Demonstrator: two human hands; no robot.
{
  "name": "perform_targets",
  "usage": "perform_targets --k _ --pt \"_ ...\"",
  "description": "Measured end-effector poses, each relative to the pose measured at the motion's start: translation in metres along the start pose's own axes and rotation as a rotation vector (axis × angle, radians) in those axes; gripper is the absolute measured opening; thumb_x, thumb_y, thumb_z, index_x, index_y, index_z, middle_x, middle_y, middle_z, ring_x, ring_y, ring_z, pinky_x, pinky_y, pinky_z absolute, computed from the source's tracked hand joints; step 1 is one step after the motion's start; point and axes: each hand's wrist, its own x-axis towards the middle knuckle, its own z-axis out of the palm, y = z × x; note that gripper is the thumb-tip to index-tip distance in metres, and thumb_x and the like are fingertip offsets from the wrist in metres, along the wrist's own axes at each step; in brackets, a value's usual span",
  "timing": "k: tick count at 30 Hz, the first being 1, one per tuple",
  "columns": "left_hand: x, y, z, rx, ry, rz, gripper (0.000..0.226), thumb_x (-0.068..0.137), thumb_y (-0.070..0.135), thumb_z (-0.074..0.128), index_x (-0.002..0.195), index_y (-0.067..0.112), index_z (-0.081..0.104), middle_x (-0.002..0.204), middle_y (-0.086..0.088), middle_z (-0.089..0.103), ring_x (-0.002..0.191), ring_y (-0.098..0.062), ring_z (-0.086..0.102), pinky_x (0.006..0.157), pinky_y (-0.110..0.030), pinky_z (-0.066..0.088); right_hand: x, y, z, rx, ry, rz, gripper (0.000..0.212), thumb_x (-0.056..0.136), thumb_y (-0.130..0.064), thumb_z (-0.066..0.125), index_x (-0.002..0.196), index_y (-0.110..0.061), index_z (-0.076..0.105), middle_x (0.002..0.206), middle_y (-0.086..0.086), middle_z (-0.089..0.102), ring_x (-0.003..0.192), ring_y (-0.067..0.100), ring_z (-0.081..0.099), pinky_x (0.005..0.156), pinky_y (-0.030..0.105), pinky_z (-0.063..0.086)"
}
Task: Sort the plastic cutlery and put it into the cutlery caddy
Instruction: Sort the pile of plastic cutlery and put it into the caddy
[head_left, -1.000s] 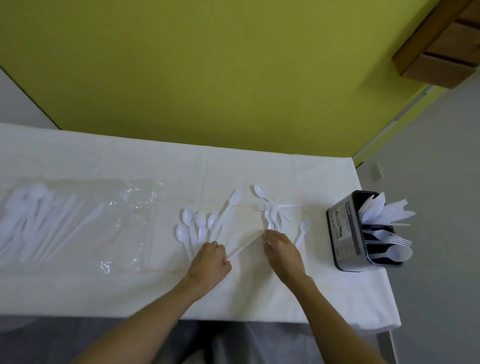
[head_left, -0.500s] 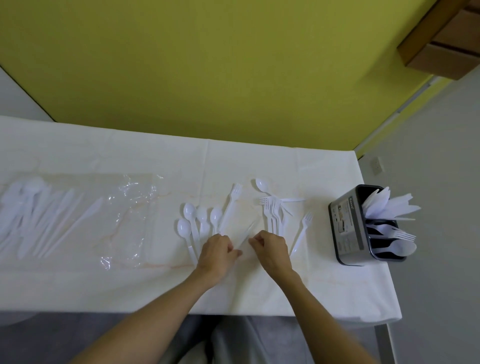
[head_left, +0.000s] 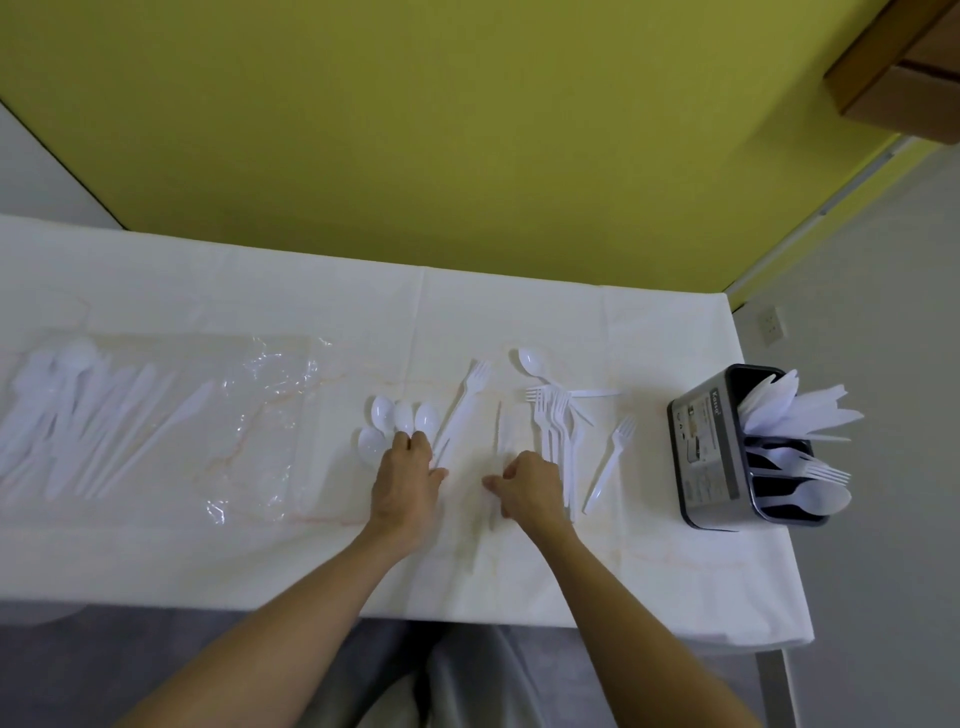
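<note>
A white plastic knife (head_left: 499, 426) lies upright on the cloth between my hands, and my right hand (head_left: 532, 486) pinches its lower end. My left hand (head_left: 408, 480) rests flat, fingers spread over the handles of several white spoons (head_left: 402, 415). One fork (head_left: 467, 397) lies slanted just right of the spoons. A bunch of forks (head_left: 553, 423) sits beside my right hand, with a single fork (head_left: 612, 460) further right and a lone spoon (head_left: 530, 361) behind them. The dark cutlery caddy (head_left: 704, 452) stands at the table's right end with knives, forks and spoons in separate compartments.
A clear plastic bag (head_left: 260, 415) lies at the left with several more white utensils (head_left: 78, 415) under it. The white-clothed table (head_left: 519, 312) ends just past the caddy. A yellow wall runs behind it, and a wooden shelf (head_left: 904, 78) hangs top right.
The knife between my hands has turned from a slant to nearly straight up and down. My right hand has moved left onto its lower end, and my left hand has slid up onto the spoon handles.
</note>
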Motion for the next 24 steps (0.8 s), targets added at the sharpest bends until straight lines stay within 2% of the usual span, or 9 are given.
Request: perform_targets --k 2,5,9,12,15,17,19,22,24 --pt "0.0 -0.004 0.0 0.078 -0.017 0.073 0.02 0.091 0.024 0.063 0.103 0.01 0.054 0.106 -0.005 0.05 0.088 -0.021 0.053 0.061 -0.028 0.042 0.002 0.005 -0.01 0.008 -0.021 0.004 0.03 0.086 -0.027 0.069 0.07 -0.002 0.065 0.063 0.008 0.066 0.053 0.014 0.057 0.059 0.021 0.047" --pt "0.001 -0.003 -0.001 0.197 -0.05 0.12 0.022 0.092 0.032 0.06 0.101 0.012 0.059 0.107 -0.003 0.048 0.095 -0.019 0.05 0.063 -0.029 0.046 0.002 0.013 -0.019 0.01 0.024 -0.003 0.031 0.086 -0.026 0.067 0.064 -0.011 0.051 0.061 0.006 0.059 0.053 0.017 0.053 0.057 0.026 0.046" --pt "0.003 0.009 0.0 0.199 -0.065 0.045 0.023 0.093 0.03 0.058 0.088 0.009 0.062 0.103 -0.003 0.049 0.093 -0.021 0.051 0.061 -0.031 0.046 -0.004 0.019 -0.026 0.098 0.111 -0.026 0.017 0.09 -0.025 0.064 0.087 -0.01 0.056 0.078 0.003 0.061 0.073 0.022 0.06 0.066 0.03 0.048" --pt "-0.001 0.015 0.005 0.126 -0.077 -0.019 0.032 0.087 0.019 0.054 0.059 0.01 0.044 0.086 -0.003 0.044 0.074 -0.019 0.047 0.047 -0.026 0.03 -0.009 0.02 -0.029 0.119 0.152 -0.027 0.017 0.088 -0.023 0.067 0.092 -0.009 0.057 0.082 0.005 0.063 0.075 0.021 0.059 0.066 0.028 0.047" --pt "-0.008 0.017 0.008 -0.029 -0.093 -0.084 0.038 0.08 0.017 0.053 0.049 0.011 0.031 0.069 -0.001 0.038 0.065 -0.019 0.044 0.045 -0.025 0.023 -0.014 0.021 -0.023 0.071 0.134 0.021 0.025 0.082 -0.024 0.073 0.091 -0.009 0.056 0.082 0.004 0.061 0.077 0.022 0.061 0.064 0.029 0.048" --pt "-0.012 0.015 0.01 -0.161 -0.091 -0.106 0.033 0.078 0.018 0.055 0.052 0.013 0.037 0.068 0.0 0.041 0.067 -0.019 0.048 0.049 -0.024 0.03 -0.015 0.025 -0.014 0.024 0.099 0.052 0.03 0.081 -0.027 0.077 0.094 -0.009 0.056 0.084 0.006 0.063 0.079 0.025 0.065 0.068 0.034 0.054" --pt "-0.015 0.013 0.007 -0.278 -0.081 -0.116 0.019 0.081 0.017 0.059 0.064 0.014 0.052 0.078 0.002 0.049 0.069 -0.013 0.051 0.057 -0.017 0.036 -0.015 0.025 -0.01 0.001 0.078 0.076 0.028 0.081 -0.027 0.076 0.093 -0.007 0.06 0.085 0.008 0.065 0.078 0.025 0.067 0.072 0.033 0.057" --pt "-0.017 0.012 0.0 -0.425 -0.061 -0.128 0.011 0.084 0.015 0.063 0.075 0.012 0.058 0.079 -0.002 0.06 0.07 -0.014 0.059 0.062 -0.016 0.041 -0.013 0.022 -0.014 -0.041 0.009 0.038 0.018 0.084 -0.02 0.071 0.079 -0.005 0.062 0.076 0.009 0.064 0.074 0.026 0.069 0.068 0.03 0.057" --pt "-0.015 0.016 -0.006 -0.496 -0.05 -0.143 0.014 0.085 0.015 0.065 0.075 0.011 0.057 0.074 -0.003 0.065 0.071 -0.019 0.063 0.064 -0.021 0.045 -0.016 0.02 -0.026 0.083 -0.037 0.013 0.022 0.084 -0.012 0.067 0.067 -0.007 0.054 0.068 0.009 0.06 0.067 0.025 0.072 0.062 0.029 0.054"
